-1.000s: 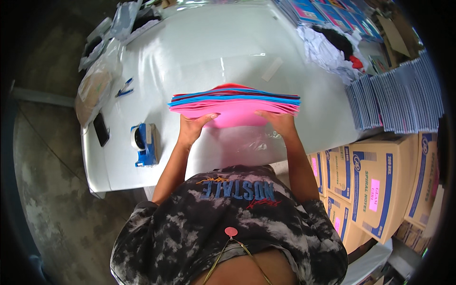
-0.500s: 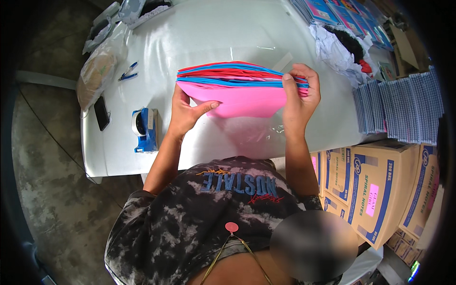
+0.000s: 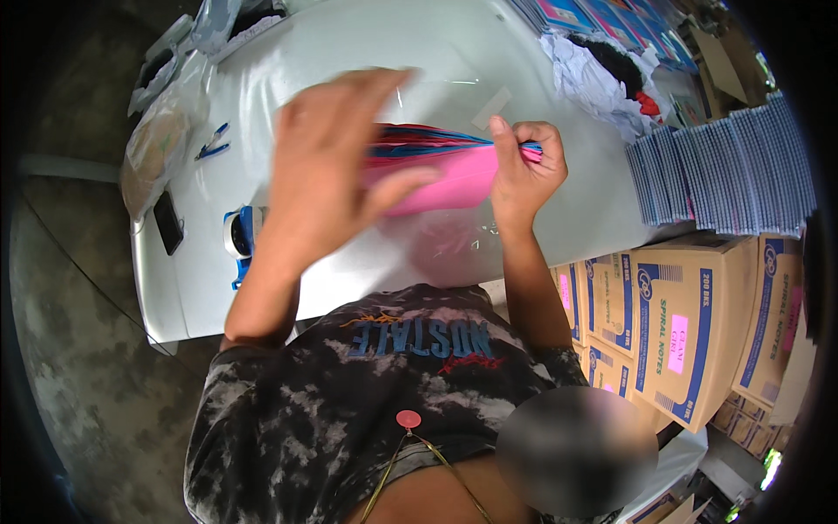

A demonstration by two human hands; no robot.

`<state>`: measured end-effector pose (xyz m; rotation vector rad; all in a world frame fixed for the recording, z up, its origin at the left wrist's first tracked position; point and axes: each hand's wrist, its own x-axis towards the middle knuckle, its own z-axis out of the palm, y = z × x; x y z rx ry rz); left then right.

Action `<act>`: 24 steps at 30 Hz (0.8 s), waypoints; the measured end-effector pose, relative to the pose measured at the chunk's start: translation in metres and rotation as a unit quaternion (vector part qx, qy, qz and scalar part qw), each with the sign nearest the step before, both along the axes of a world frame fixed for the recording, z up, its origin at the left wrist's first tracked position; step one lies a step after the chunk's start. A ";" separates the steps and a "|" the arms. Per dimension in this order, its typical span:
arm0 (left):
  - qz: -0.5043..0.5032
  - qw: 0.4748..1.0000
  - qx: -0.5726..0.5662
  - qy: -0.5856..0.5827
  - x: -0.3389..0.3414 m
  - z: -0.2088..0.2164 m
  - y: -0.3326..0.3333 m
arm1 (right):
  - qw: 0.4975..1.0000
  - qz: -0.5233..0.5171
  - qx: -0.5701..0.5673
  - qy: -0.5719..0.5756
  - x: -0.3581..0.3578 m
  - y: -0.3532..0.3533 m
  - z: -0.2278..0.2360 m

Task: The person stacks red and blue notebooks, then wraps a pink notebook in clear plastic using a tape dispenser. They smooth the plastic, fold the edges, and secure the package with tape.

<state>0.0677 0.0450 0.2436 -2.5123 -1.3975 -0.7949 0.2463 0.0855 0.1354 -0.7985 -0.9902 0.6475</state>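
Observation:
A stack of thin coloured sheets [image 3: 454,182], pink at the front with blue and red layers behind, is held above the white table [image 3: 349,301]. My right hand [image 3: 527,175] pinches the stack at its right end, thumb on the near side. The layers come together tightly there and fan apart toward the left. My left hand [image 3: 327,166] is raised in front of the stack's left end, which it hides. Its fingers are stretched out and blurred by motion, with nothing seen in them. I cannot tell whether it touches the sheets.
A blue tape dispenser [image 3: 240,244], a black phone [image 3: 168,223], a blue-handled tool [image 3: 212,144] and a plastic-wrapped brown bundle [image 3: 155,162] lie at left. Right are crumpled white paper [image 3: 572,79], stacked spiral notebooks [image 3: 720,170] and cardboard boxes [image 3: 698,327].
My left hand has let go of the stack's left end and risen toward the camera, fingers spreading. My right hand keeps its grip. The view has shifted slightly.

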 end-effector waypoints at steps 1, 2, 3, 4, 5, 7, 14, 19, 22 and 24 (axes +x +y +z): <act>-0.015 0.999 -0.037 -0.002 0.017 0.004 0.001 | 1.000 -0.007 0.001 0.001 -0.001 0.000 0.002; -0.018 0.999 -0.024 0.025 0.026 -0.007 0.010 | 1.000 -0.014 0.003 0.004 -0.003 0.000 0.004; -0.020 0.998 -0.011 0.052 0.032 -0.018 0.020 | 1.000 -0.021 0.005 0.006 -0.004 0.000 0.006; -0.029 0.992 -0.088 0.085 0.037 -0.019 0.026 | 1.000 -0.017 0.005 0.018 -0.003 0.000 0.006; -0.036 0.979 -0.164 0.116 0.041 -0.018 0.031 | 0.999 -0.013 0.006 0.030 -0.001 -0.001 0.006; -0.057 0.965 -0.217 0.136 0.043 -0.019 0.035 | 0.996 0.065 0.022 0.062 0.005 0.001 0.007; -0.041 0.973 -0.180 0.137 0.035 -0.021 0.033 | 0.934 0.327 -0.067 -0.125 0.044 0.012 -0.008; 0.011 0.965 -0.244 0.097 -0.028 -0.018 0.033 | 0.954 0.247 -0.079 -0.150 0.040 0.008 -0.003; 0.011 0.943 -0.313 -0.112 -0.060 -0.032 0.022 | 0.959 0.239 -0.044 -0.148 0.032 0.007 -0.007; -0.021 0.884 -0.352 -0.306 -0.074 -0.055 0.018 | 0.963 0.221 -0.047 -0.147 0.034 0.009 -0.009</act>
